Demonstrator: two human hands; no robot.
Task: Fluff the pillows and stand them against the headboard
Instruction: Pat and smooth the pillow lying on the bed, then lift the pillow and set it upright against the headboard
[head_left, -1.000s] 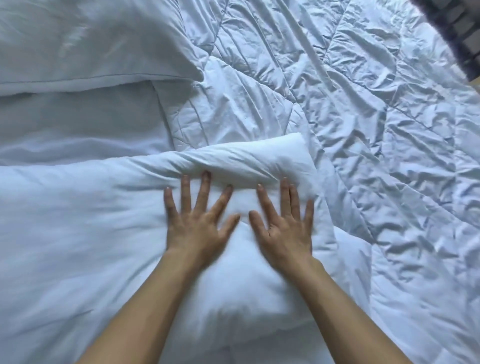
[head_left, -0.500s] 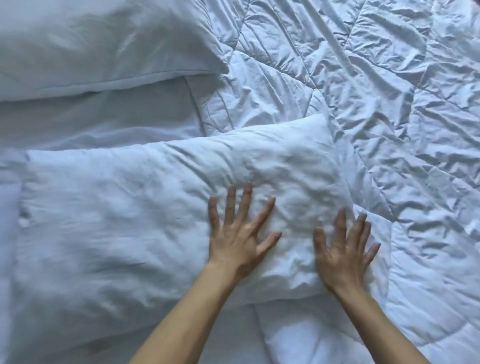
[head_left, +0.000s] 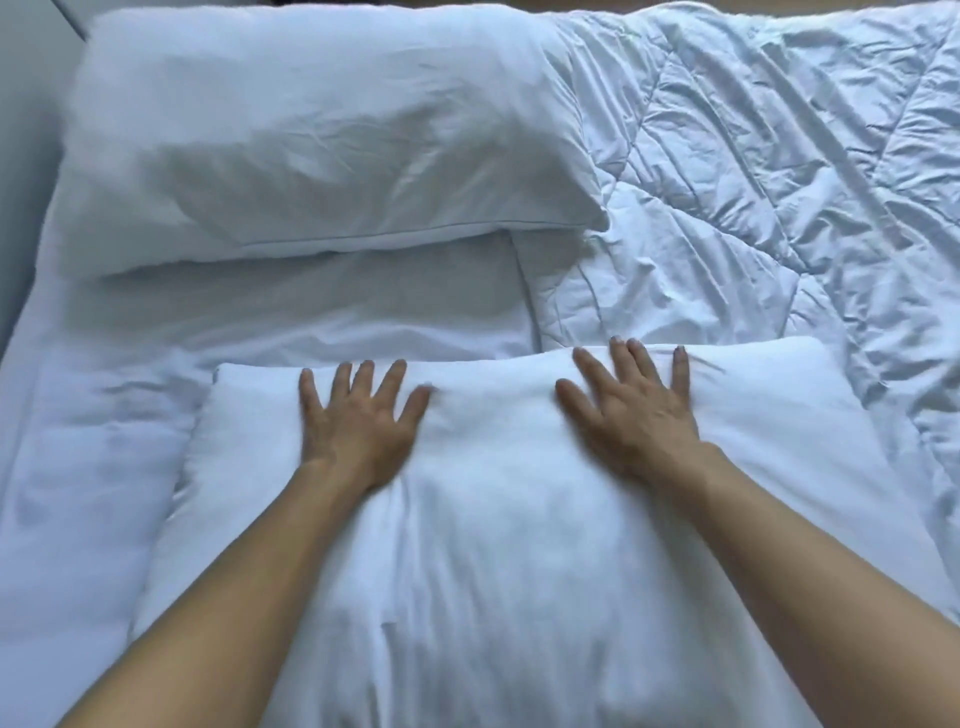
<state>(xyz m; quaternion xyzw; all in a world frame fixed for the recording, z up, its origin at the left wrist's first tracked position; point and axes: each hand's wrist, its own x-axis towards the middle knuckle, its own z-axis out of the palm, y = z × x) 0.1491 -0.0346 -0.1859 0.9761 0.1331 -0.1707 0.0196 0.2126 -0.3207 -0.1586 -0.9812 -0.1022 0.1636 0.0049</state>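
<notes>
A white pillow (head_left: 498, 545) lies flat on the bed right in front of me. My left hand (head_left: 358, 421) presses palm-down on its far left part, fingers spread. On the far right part rests my right hand (head_left: 628, 410), also flat with fingers apart. Both hands look slightly blurred. A second white pillow (head_left: 311, 130) lies flat at the back left, near the top of the bed. No headboard is clearly in view.
A crumpled white quilted duvet (head_left: 779, 182) covers the right half of the bed. A smooth white sheet (head_left: 311, 306) shows between the two pillows. The bed's left edge (head_left: 26, 234) meets a grey surface at the far left.
My view has swung so the near pillow sits centred below me. Both hands have shifted further apart along the pillow's far edge, still flat on it.
</notes>
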